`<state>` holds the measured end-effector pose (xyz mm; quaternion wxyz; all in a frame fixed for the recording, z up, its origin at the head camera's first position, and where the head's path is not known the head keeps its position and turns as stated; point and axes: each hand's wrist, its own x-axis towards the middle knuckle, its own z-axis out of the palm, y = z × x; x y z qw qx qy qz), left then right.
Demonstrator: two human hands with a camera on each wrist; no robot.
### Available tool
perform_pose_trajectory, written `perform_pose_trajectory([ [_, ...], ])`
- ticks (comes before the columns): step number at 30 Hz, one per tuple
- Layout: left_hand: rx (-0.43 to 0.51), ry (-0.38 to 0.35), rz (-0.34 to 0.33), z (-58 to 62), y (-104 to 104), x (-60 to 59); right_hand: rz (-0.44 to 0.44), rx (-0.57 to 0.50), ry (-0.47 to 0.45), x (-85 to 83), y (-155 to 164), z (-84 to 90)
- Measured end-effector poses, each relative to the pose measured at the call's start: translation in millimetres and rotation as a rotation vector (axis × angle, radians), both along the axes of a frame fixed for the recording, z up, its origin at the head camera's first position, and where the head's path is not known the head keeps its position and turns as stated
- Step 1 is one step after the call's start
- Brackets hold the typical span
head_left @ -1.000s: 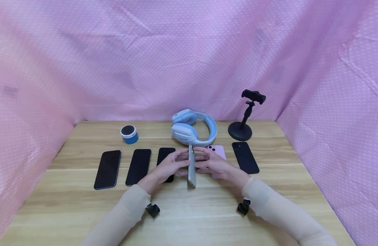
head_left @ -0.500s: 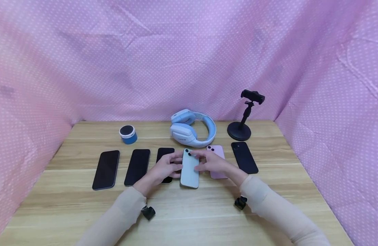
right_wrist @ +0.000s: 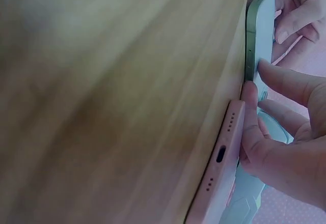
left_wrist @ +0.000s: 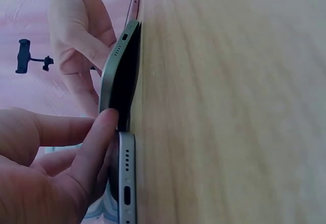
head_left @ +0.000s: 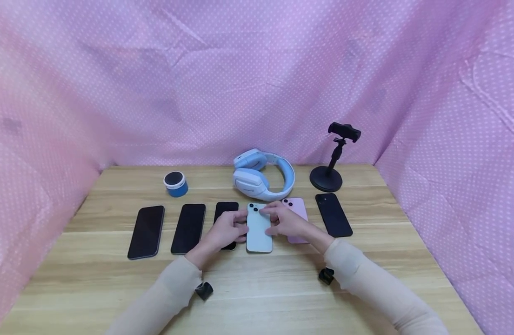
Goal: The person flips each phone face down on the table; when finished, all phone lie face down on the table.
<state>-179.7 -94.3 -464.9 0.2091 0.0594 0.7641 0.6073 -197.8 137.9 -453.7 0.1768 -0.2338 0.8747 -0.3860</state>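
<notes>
While the left hand (head_left: 224,229) pinches one edge of the pale green phone (head_left: 258,234), the right hand (head_left: 288,221) holds the other.

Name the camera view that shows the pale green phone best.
The head view: it shows the pale green phone from above, nearly whole, lenses included. Left wrist shows its port edge and dark underside; right wrist, a side edge and foreshortened back.

Hands (head_left: 224,229) facing, forearms (head_left: 382,284) angled inward
</notes>
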Motion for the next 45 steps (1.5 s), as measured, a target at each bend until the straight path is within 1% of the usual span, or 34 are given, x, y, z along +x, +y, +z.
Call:
perform_pose_trajectory([
  [4,-0.052,0.041,-0.025,3.8,-1.5,2.0,0.051,0.039,0.051,-0.5,-1.7,-0.6],
  [6,-0.053,0.055,-0.033,5.3,-2.1,1.9,0.066,0.064,0.086,-0.5,-2.3,-0.7],
  [8,-0.044,0.049,-0.04,5.6,-2.2,1.2,0.071,0.078,0.106,-0.7,-2.5,-1.1],
  [11,-0.043,0.06,-0.057,3.7,-1.8,0.3,0.062,0.095,0.102,-0.2,-2.4,-0.3],
  [17,-0.041,0.062,-0.062,0.8,0.9,0.7,0.051,0.106,0.092,1.3,-0.4,-0.6],
  [21,-0.09,0.089,-0.094,3.1,1.2,0.9,0.023,0.111,0.073,1.7,-0.1,-0.7],
  [23,-0.119,0.105,-0.114,5.3,-0.2,0.5,0.012,0.118,0.081,1.6,-1.5,0.6],
  [25,-0.123,0.11,-0.131,7.8,-3.0,0.1,0.008,0.13,0.097,1.7,-3.6,2.9],
  [29,-0.085,0.1,-0.154,11.6,-14.7,0.0,0.018,0.135,0.158,3.3,-8.0,10.1],
  [31,-0.065,0.1,-0.144,13.8,-23.2,0.1,0.02,0.096,0.188,4.2,-10.7,13.8],
  [33,-0.072,0.114,-0.111,16.2,-32.8,-0.4,0.012,0.03,0.198,4.5,-14.2,16.5],
  [35,-0.089,0.133,-0.065,18.5,-42.9,-1.1,0.01,-0.078,0.159,3.8,-18.7,17.1],
  [36,-0.099,0.139,-0.041,19.2,-47.8,-1.8,0.007,-0.133,0.119,3.5,-21.6,17.0],
  [38,-0.128,0.144,0.002,20.2,-56.9,-2.7,0.001,-0.236,0.021,2.9,-28.1,15.1],
  [40,-0.138,0.137,0.024,20.0,-65.0,-3.2,-0.007,-0.33,-0.096,2.8,-36.1,12.8],
  [42,-0.126,0.118,0.041,18.9,-71.6,-3.1,-0.014,-0.377,-0.172,3.0,-45.1,10.5],
  [45,-0.077,0.099,0.049,16.8,-79.5,-1.8,-0.026,-0.401,-0.238,3.6,-57.5,7.3],
])
